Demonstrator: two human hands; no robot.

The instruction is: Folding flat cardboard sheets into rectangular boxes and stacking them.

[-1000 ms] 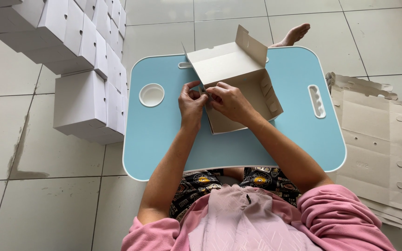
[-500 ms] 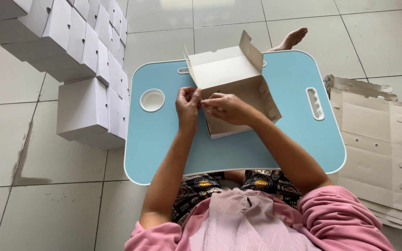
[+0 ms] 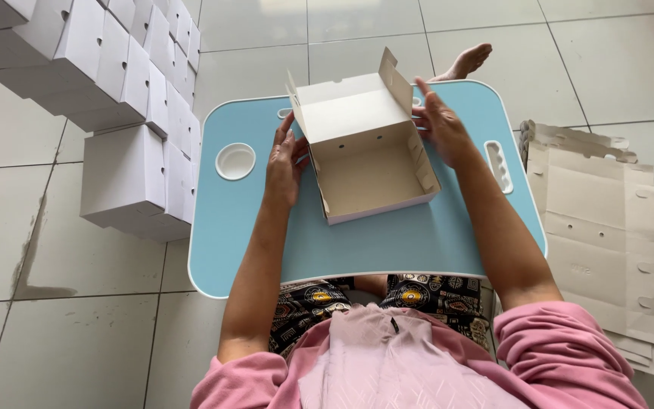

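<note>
Open cardboard box [image 3: 365,155] sits mid blue counter [image 3: 357,242], left hand [image 3: 285,163] flat on its left wall and right hand [image 3: 440,129] on its right wall, fingers [image 3: 427,91] spread loosely, clamped on nothing, white boxes [image 3: 126,178] stacked left, flat cardboard [image 3: 607,227] right.

Open white cardboard box [image 3: 365,151]: matt outside, dull brown paperboard inside. Light-blue plastic lap table [image 3: 251,235]: smooth, slight sheen. Pale floor tiles [image 3: 77,333]: glazed, scuffed. Flat brown cardboard blanks [image 3: 607,227]: matt, rough-ish.
</note>
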